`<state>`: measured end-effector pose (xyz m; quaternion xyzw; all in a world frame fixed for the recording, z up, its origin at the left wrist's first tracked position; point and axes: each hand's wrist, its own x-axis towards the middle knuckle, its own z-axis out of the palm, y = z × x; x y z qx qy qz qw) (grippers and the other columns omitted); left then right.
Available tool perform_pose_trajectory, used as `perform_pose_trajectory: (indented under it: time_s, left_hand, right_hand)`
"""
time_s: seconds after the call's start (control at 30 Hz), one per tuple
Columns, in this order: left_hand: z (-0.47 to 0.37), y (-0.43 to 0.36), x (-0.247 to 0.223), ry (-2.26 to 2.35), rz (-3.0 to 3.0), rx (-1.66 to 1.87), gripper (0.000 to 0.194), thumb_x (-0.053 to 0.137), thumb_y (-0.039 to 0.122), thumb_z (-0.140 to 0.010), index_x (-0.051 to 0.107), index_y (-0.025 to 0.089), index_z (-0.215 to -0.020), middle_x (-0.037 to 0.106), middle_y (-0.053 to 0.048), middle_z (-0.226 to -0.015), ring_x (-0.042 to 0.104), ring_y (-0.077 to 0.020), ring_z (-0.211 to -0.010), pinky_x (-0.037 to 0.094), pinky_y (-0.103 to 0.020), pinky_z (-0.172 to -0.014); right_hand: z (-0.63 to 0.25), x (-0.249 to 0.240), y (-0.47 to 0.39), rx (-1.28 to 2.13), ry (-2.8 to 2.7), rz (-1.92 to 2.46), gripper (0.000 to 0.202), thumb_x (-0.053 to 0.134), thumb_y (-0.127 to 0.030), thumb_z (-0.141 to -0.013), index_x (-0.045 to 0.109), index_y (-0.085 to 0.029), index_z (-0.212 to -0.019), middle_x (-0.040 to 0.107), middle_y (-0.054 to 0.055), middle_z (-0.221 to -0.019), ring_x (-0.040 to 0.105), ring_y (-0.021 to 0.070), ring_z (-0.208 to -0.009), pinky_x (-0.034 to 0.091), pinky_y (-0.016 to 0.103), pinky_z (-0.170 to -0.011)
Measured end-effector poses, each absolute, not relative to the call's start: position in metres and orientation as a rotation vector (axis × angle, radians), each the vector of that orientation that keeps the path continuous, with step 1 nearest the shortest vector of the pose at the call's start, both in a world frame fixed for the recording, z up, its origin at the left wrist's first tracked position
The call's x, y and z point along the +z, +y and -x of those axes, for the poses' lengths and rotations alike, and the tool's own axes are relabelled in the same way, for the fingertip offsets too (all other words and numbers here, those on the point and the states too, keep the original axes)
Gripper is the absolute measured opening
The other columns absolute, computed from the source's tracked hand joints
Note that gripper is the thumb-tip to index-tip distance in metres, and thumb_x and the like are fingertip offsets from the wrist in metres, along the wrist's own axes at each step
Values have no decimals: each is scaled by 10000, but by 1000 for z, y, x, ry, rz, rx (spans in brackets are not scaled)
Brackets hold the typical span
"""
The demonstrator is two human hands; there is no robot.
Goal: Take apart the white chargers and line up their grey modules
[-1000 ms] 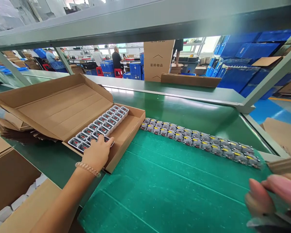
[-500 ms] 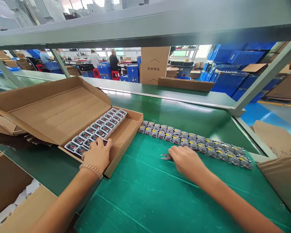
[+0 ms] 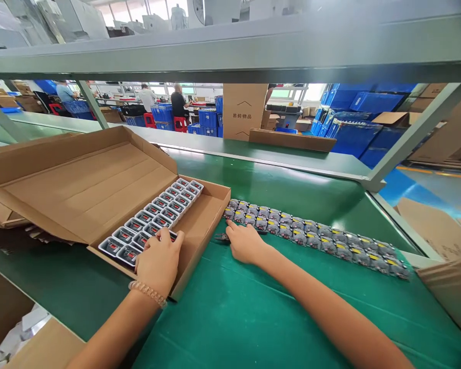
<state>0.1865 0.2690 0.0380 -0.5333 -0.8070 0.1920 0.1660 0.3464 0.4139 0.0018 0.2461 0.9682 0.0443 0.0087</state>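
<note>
An open cardboard box (image 3: 211, 205) holds joined white plastic trays (image 3: 162, 220) with a dark part in each compartment. My left hand (image 3: 159, 261) reaches into the box, its fingers curled over the near right part of the trays. My right hand (image 3: 246, 245) is at the box's right side, closed around dark pliers (image 3: 222, 237); the jaws show on its left and a handle on its right. Its index finger stretches toward the near end of the rows of grey parts with yellow marks (image 3: 315, 238). The fingers' undersides are hidden.
Green matting (image 3: 276, 318) covers the bench under my right arm. A grey shelf beam (image 3: 230, 56) crosses above. Cardboard (image 3: 451, 287) stands at the right, and an open carton (image 3: 57, 343) sits at lower left. Across the bench are people, blue crates (image 3: 207, 119) and a tall carton (image 3: 242, 110).
My right hand has moved left with the pliers, close to the box, and its index finger is now stretched out. My left hand remains at the trays. The view has shifted slightly.
</note>
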Motion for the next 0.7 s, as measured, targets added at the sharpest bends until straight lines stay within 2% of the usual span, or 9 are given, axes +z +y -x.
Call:
perform_pose_trajectory:
  time_s: [0.17, 0.27, 0.4, 0.53, 0.6, 0.67, 0.7]
  left_hand:
    - [-181, 269, 36, -2247, 1558, 532, 404, 310, 126, -867, 505, 187, -1215, 506, -190, -1074, 605, -291, -824, 514, -339, -526]
    - [-166, 270, 43, -2243, 1727, 504, 401, 351, 150, -868, 509, 201, -1233, 511, -181, -1100, 622, -282, -812, 515, -367, -611]
    - [-147, 270, 70, -2324, 2019, 463, 412, 396, 224, -882, 462, 217, -1288, 518, -154, -1100, 622, -277, -824, 513, -423, -704]
    - [-164, 264, 102, -2218, 1988, 372, 471, 422, 236, -880, 400, 273, -1349, 500, -141, -1142, 578, -293, -925, 510, -441, -750]
    - [-192, 259, 107, -2155, 2022, 412, 589, 455, 133, -822, 365, 339, -1366, 473, -130, -1224, 548, -309, -996, 527, -419, -727]
    - [-228, 256, 100, -2078, 2128, 504, 698, 443, 41, -763, 353, 399, -1356, 463, -116, -1264, 538, -325, -1024, 545, -367, -629]
    - [-246, 255, 91, -2009, 2194, 527, 674, 419, 43, -777, 364, 407, -1342, 472, -123, -1255, 544, -337, -1018, 543, -341, -557]
  right_hand:
    - [-347, 2, 412, 96, 3012, -816, 398, 391, -184, -843, 507, -74, -1208, 324, 206, -1454, 586, 288, -1027, 468, 488, -825]
    - [-351, 7, 414, 24, 3012, -791, 362, 432, -185, -823, 528, -97, -1160, 366, 183, -1433, 588, 278, -1027, 476, 442, -810]
    - [-370, 27, 421, -29, 3018, -815, 256, 428, -167, -815, 549, -141, -1040, 542, 127, -1236, 614, 226, -928, 484, 334, -706]
    - [-401, 64, 426, -72, 3118, -1001, 193, 432, -158, -800, 542, -165, -959, 582, 86, -1113, 604, 211, -869, 460, 311, -679]
    - [-418, 84, 428, -67, 3204, -1135, 207, 428, -176, -811, 543, -166, -983, 576, 89, -1123, 594, 216, -877, 458, 323, -696]
    - [-433, 102, 427, -58, 3304, -1223, 246, 426, -192, -819, 542, -165, -1035, 579, 93, -1113, 588, 216, -866, 462, 340, -712]
    - [-440, 110, 426, -49, 3360, -1244, 271, 429, -190, -817, 539, -162, -1063, 583, 94, -1107, 587, 214, -858, 466, 349, -719]
